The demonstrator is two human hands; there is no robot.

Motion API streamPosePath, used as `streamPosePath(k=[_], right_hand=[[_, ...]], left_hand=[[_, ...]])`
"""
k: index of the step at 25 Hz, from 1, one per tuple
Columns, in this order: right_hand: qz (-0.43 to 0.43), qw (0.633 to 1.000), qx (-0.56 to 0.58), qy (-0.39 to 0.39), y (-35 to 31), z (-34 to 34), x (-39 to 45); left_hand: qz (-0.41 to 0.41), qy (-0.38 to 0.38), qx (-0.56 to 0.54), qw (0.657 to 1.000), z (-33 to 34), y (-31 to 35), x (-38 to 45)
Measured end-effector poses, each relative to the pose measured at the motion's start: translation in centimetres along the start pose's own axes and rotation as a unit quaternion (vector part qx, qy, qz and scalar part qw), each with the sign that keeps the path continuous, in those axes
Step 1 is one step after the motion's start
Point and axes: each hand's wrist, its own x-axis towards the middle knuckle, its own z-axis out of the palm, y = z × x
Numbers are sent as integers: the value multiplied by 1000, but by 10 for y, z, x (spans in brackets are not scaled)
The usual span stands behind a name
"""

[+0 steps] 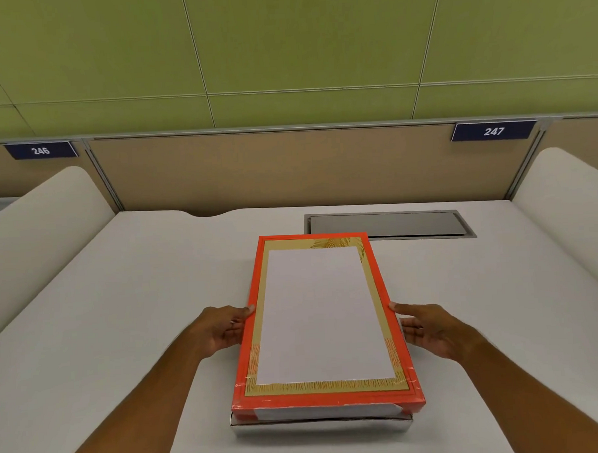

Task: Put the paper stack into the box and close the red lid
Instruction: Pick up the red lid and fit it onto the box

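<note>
Lying lengthwise, red lid (324,322) away.

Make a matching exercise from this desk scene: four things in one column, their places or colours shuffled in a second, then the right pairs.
Things:
1. red lid
2. left hand
3. metal hatch
4. sign 247

Places or colours:
A. sunk into the desk behind the box
B. dark blue, on the back partition
C. on the silver box, white sheet on top
D. at the lid's left edge

Pairs: 1-C, 2-D, 3-A, 4-B

left hand (223,329) open, right hand (429,330) open, forearms outstretched
</note>
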Motion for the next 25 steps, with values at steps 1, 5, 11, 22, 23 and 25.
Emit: streamPosePath(k=[1,5,11,22,23,25], right_hand=[[9,1000,-7,-4,3,-1,0],[33,999,-16,-21,10,2,2],[34,999,-41,-13,8,9,7],[76,993,-93,11,4,14,3],[79,990,-112,15,3,15,3],[81,985,-153,20,-1,20,2]], left_hand=[[-2,-6,6,1000,-1,1,0],[-16,-10,21,1000,-7,2,1],[-43,-15,25,999,-8,-7,4],[-73,-30,33,996,-11,-8,7],[-70,-26,41,996,-11,-8,7],[-57,-15,63,996,-8,-6,6]])
